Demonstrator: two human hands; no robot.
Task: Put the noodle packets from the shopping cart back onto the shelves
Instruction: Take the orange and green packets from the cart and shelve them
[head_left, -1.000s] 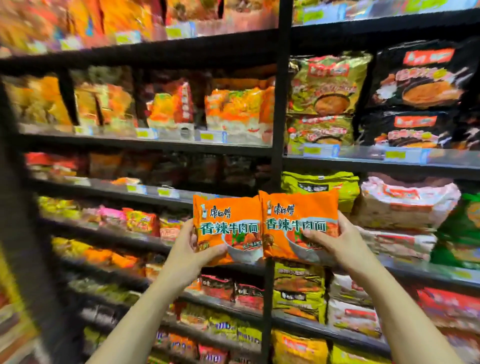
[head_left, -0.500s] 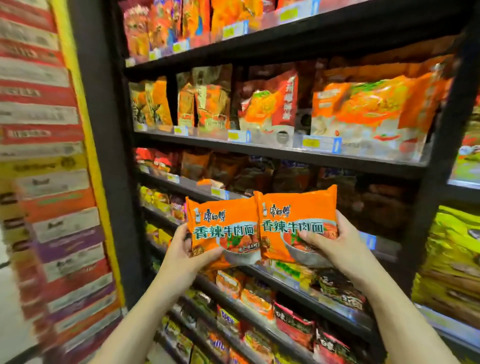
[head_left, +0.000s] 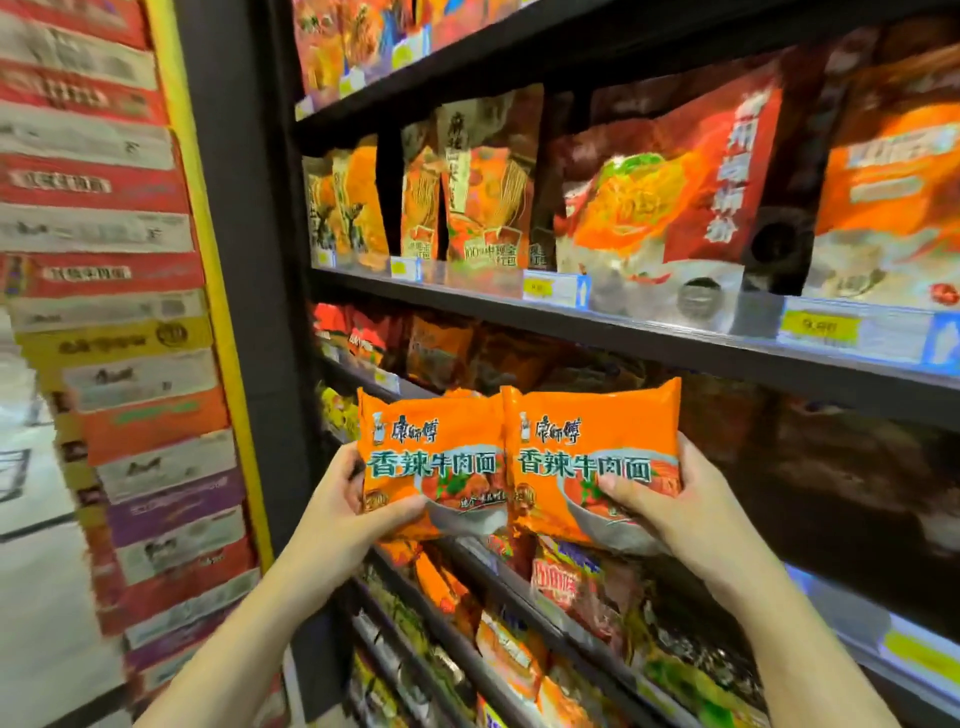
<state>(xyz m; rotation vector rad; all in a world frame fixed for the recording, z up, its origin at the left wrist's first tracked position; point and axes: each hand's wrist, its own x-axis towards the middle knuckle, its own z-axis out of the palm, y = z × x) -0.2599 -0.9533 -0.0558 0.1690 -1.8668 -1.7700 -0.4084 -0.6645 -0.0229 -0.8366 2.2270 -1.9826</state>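
Observation:
Two orange noodle packets with green lettering are held up side by side before the black shelves (head_left: 623, 340). My left hand (head_left: 337, 506) grips the left orange packet (head_left: 431, 457) at its lower left corner, thumb on the front. My right hand (head_left: 670, 509) grips the right orange packet (head_left: 592, 452) at its lower right, thumb across the bowl picture. The packets' inner edges overlap slightly. The shopping cart is out of view.
The shelves hold many orange and red noodle bags (head_left: 660, 187) with yellow price tags (head_left: 818, 327) along the rails. A black upright post (head_left: 244, 260) ends the shelving. Left of it stands a stack of cartons (head_left: 130, 364) with a yellow edge; floor shows at far left.
The view has swung left along the shelves and drawn closer. Both hands keep holding the two packets in the same way, now slightly further from the shelf's left end.

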